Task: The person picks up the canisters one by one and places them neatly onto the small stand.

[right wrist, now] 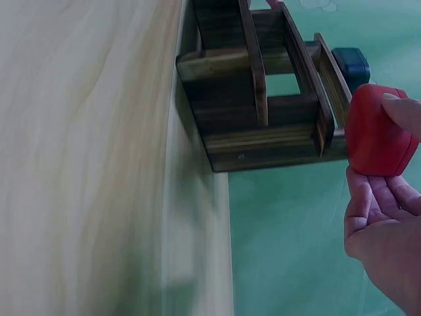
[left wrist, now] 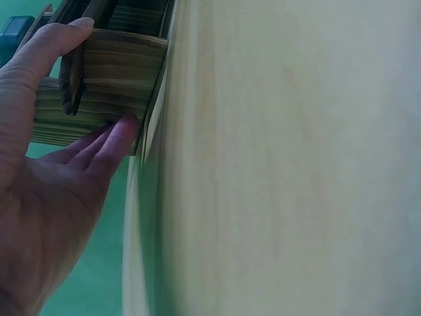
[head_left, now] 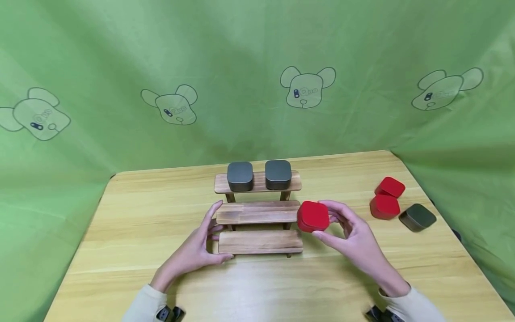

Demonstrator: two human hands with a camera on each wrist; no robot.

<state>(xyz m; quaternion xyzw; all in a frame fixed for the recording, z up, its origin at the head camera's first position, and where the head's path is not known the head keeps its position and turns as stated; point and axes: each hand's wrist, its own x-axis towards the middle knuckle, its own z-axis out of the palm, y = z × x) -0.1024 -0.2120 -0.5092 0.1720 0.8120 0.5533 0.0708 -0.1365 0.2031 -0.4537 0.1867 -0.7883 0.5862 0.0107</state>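
Head view: the right hand (head_left: 360, 239) pinches a red box (head_left: 314, 216) by the right end of the rack (head_left: 260, 242); the left hand (head_left: 195, 248), spread wide, grips the left end. Green cloth (head_left: 241, 120) hangs behind the wooden table (head_left: 161, 205). Left wrist: that hand spans the rack's side. Right wrist: the box is held off the table.

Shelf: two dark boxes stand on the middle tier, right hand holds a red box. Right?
Wrong tier: the two dark boxes stand on the top tier of the shelf, as the head view shows. The rest is right: the right hand holds a red box.
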